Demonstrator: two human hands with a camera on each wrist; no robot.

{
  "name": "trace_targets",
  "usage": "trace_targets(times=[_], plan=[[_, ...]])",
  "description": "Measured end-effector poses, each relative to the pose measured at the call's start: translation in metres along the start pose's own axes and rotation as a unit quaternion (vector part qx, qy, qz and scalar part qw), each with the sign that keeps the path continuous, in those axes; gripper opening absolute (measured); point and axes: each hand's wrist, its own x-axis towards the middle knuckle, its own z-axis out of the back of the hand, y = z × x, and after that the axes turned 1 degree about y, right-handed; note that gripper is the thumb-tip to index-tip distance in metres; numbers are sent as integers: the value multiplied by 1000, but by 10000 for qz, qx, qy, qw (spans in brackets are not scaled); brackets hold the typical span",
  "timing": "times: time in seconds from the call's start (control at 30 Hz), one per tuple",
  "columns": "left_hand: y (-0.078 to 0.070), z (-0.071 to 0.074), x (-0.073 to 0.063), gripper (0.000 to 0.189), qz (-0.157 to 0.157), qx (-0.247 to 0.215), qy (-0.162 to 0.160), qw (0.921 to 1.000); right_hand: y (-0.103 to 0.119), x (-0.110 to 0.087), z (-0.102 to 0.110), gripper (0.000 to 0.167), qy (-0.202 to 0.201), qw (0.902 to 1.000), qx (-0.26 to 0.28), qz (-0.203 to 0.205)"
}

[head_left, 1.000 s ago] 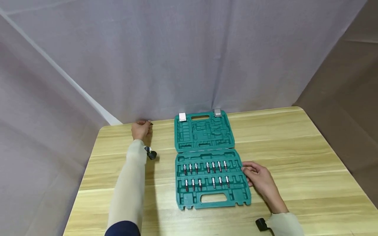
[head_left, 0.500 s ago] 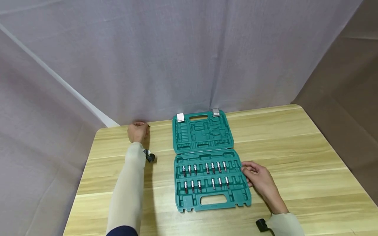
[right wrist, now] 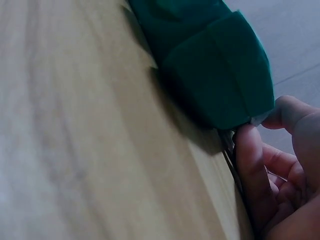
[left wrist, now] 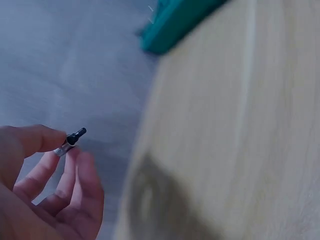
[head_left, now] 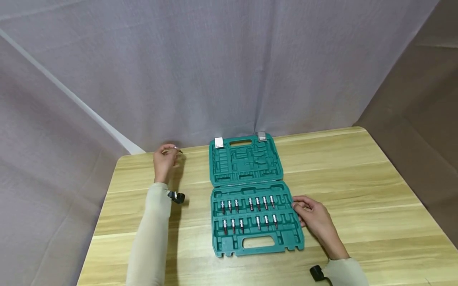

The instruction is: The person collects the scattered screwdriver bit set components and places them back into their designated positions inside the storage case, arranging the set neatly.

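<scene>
At the table's far left edge, my left hand [head_left: 164, 161] pinches a small bit socket [left wrist: 66, 145] between thumb and fingertips. Its silver body sits in the fingers and the dark tip points outward. A green tool case [head_left: 229, 251] lies opened flat in the middle of the table. Its near half holds two rows of silver bit sockets [head_left: 258, 203], with several bare slots among them. On the case's right side, my right hand [head_left: 317, 218] holds the rim, thumb on one face and fingers on the other, as the right wrist view of the case edge [right wrist: 225, 75] shows.
Two metal latches [head_left: 219, 142] stand up on the lid's far edge. The wooden table [head_left: 358, 178] meets a grey cloth [head_left: 200, 79] along its back. A small black wrist camera [head_left: 317, 272] juts from the right sleeve, and another [head_left: 177, 197] from the left.
My left hand has drawn slightly left and turned, so the bit socket now shows more clearly at its fingertips. The right hand stays on the case. The head view has shifted a little.
</scene>
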Motion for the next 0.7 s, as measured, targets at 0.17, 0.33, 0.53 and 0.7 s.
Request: trace_targets(times=[0.17, 0.33, 0.53, 0.7], plan=[[-15, 3, -19, 25, -170, -711, 287, 9969, 0, 1, -1, 42, 4, 10000, -19, -6], [-23, 3, -40, 24, -459, -817, 448, 9946, -3, 1, -2, 43, -14, 10000, -36, -7], [-25, 5, -75, 22, -677, -644, 663, 9934, -5, 1, -4, 42, -7, 9999, -79, 65], [-29, 1, -101, 21, -806, -526, 998, 9903, -3, 2, -3, 40, -89, 9997, -158, 163]])
